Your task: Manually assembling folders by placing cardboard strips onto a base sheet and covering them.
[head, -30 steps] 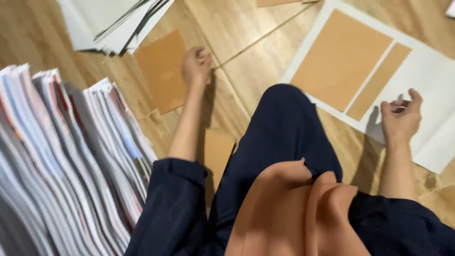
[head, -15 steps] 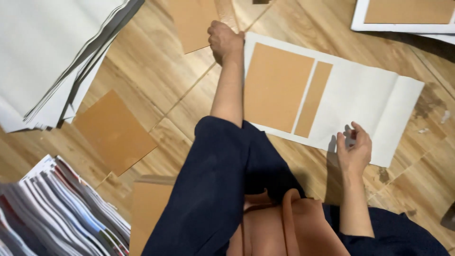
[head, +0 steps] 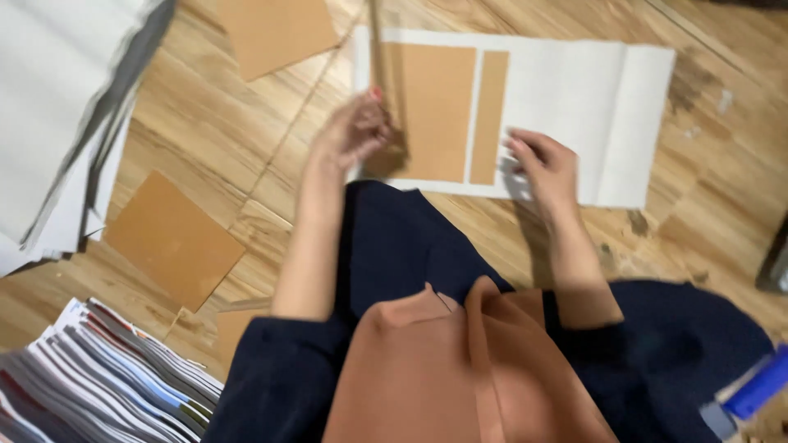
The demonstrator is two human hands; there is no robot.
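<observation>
The left hand (head: pixel 355 131) pinches a brown cardboard piece (head: pixel 379 57) seen nearly edge-on, so it reads as a thin upright strip rising from the fingers over the left end of a white paper sheet (head: pixel 574 115) spread on the wooden floor (head: pixel 246 189). The right hand (head: pixel 546 164) lies flat on that sheet with fingers spread and apart, gripping nothing, its fingertips just beside a narrow brown strip (head: pixel 489 115). A larger brown cardboard panel (head: pixel 435 111) lies on the sheet next to the strip, between the two hands. Two loose cardboard squares rest on the floor: one (head: pixel 275 33) near the top edge, another (head: pixel 172 238) to the left. A stack of white sheets (head: pixel 57 107) fills the upper left corner, and a fanned pile of printed pages (head: pixel 98 377) sits at lower left.
</observation>
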